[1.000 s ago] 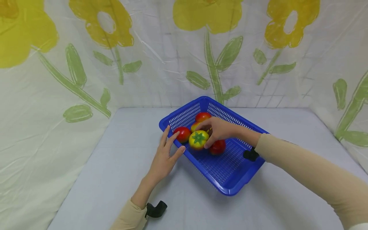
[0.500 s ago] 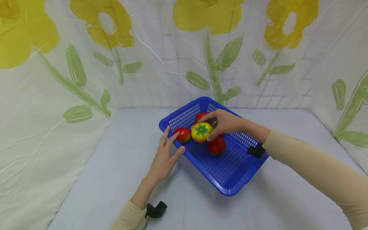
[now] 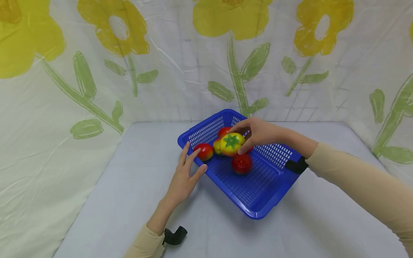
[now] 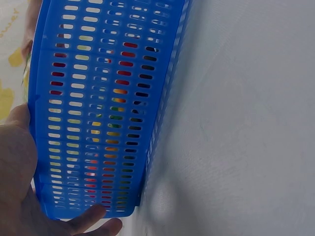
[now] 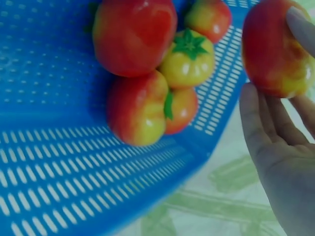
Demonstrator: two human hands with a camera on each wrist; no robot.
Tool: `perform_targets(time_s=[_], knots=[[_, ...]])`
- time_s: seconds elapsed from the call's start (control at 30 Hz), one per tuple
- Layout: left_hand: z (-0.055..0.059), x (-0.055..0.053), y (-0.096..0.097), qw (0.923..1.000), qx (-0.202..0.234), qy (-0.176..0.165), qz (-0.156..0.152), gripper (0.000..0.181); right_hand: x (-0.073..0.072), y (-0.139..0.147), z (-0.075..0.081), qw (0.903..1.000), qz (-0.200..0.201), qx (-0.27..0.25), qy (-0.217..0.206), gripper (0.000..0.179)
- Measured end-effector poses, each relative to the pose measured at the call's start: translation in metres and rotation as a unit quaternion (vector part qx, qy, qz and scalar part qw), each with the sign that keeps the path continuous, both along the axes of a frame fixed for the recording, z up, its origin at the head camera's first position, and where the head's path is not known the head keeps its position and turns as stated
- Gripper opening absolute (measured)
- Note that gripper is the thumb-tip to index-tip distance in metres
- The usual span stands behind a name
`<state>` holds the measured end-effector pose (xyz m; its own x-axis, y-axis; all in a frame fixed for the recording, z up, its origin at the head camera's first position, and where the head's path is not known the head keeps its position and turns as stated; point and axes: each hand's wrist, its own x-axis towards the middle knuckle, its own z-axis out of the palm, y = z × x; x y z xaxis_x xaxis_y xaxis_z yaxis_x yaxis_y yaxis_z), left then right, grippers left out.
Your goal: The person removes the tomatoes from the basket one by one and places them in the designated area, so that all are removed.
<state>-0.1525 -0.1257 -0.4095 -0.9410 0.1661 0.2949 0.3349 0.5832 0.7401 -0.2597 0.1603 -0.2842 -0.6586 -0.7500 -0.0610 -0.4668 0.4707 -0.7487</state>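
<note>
Right hand (image 3: 262,132) pinching a glossy yellow-and-red tomato (image 3: 233,147), held just over the slotted blue plastic basket (image 3: 256,214), left hand (image 3: 182,179) with straight, spread fingers at its edge, smooth rounded fruit (image 3: 242,164) inside

Got one blue basket (image 3: 258,184), six tomato-ish fruits (image 3: 242,164), one left hand (image 3: 183,177) (basket's 9 o'clock) and one right hand (image 3: 262,132) (1ish).

A screened-off work space, judging by flower-printed sheeting (image 3: 174,89) hung from nine o'clock through twelve to three around a pale desk (image 3: 129,186).
</note>
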Motion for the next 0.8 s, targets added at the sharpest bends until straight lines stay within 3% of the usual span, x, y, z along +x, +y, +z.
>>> perform_targets(time_s=[0.27, 0.57, 0.8], knots=[[0.0, 0.0, 0.0, 1.0, 0.003, -0.003, 0.0, 0.061, 0.006, 0.016, 0.01, 0.9995, 0.006, 0.013, 0.027, 0.062], [-0.002, 0.0, 0.0, 0.9999, 0.011, -0.004, -0.003, 0.06, 0.015, 0.036, 0.01, 0.9984, -0.037, 0.017, 0.04, 0.066], [-0.002, 0.0, 0.001, 0.9999, 0.012, -0.007, -0.001, 0.06, 0.021, 0.048, 0.01, 0.9982, -0.048, 0.004, 0.037, 0.066]])
